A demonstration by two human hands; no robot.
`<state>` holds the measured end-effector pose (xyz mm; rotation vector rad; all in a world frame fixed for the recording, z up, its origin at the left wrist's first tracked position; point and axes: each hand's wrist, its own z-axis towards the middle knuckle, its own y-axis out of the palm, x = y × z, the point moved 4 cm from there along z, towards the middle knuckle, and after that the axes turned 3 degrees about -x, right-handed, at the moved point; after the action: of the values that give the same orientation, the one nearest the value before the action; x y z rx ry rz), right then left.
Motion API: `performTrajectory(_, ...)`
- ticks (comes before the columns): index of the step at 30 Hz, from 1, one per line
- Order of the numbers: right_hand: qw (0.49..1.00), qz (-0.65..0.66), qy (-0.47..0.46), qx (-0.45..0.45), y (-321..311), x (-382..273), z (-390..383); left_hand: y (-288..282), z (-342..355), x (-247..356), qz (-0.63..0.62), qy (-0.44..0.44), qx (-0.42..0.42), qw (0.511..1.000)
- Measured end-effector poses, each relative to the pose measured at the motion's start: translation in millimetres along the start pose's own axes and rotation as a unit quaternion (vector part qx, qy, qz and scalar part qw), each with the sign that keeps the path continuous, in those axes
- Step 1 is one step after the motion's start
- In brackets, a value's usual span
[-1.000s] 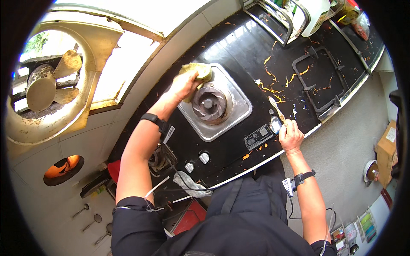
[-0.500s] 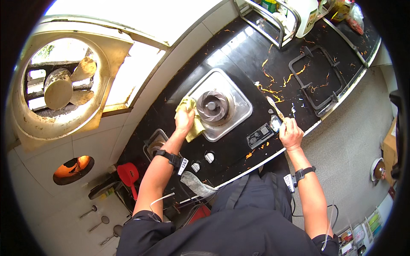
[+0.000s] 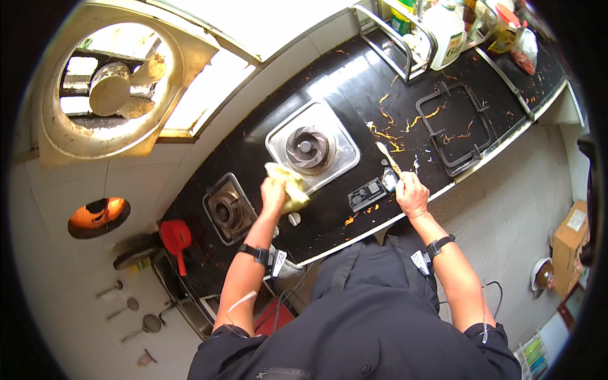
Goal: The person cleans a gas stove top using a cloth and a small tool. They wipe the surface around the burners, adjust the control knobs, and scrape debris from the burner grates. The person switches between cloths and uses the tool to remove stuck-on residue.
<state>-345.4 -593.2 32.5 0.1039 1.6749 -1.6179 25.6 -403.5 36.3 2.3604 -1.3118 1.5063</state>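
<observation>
My left hand (image 3: 272, 192) is closed on a crumpled yellow cloth (image 3: 295, 199), which lies against the near-left edge of a square metal burner tray (image 3: 345, 157). A round burner (image 3: 306, 147) sits in the middle of that tray. Past the tray, on the right, my right hand (image 3: 413, 193) is closed around a slim stick-like tool (image 3: 388, 156) with a pale tip pointing away from me. The exact kind of tool is unclear. Close to that hand a dark rectangular panel (image 3: 366, 195) lies on the black stovetop (image 3: 329, 218). The cloth partly hides a control knob (image 3: 294, 219).
A second burner (image 3: 226, 212) is at the left. On the right stands a black pan support (image 3: 453, 130). A metal rack (image 3: 396, 44) and a white jug (image 3: 445, 35) are at the back. A red dipper (image 3: 177, 239) hangs lower left, and an exhaust fan (image 3: 111, 88) is upper left.
My left hand has brought the cloth from the tray's left side to its near-left edge. The right hand keeps the tool near the dark panel. The whole view has shifted slightly.
</observation>
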Motion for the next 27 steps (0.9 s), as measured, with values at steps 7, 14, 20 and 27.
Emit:
performTrajectory(7,0.983,0.056,-0.131,-0.117,-23.4,26.2,37.8,48.6,17.6,25.2,-0.021,-0.067,0.09,0.993)
performTrajectory(14,0.961,0.04,-0.235,-0.144,-28.2,32.5,43.4,87.5,-23.6,4.6,-0.151,-0.108,0.141,0.972)
performTrajectory(20,0.951,0.049,-0.262,-0.157,-24.6,36.3,44.0,58.8,11.8,5.2,-0.12,-0.07,0.29,0.947)
performTrajectory(27,0.952,0.061,-0.252,-0.166,-24.9,33.1,45.4,82.1,-11.0,-9.1,-0.08,-0.056,0.268,0.958)
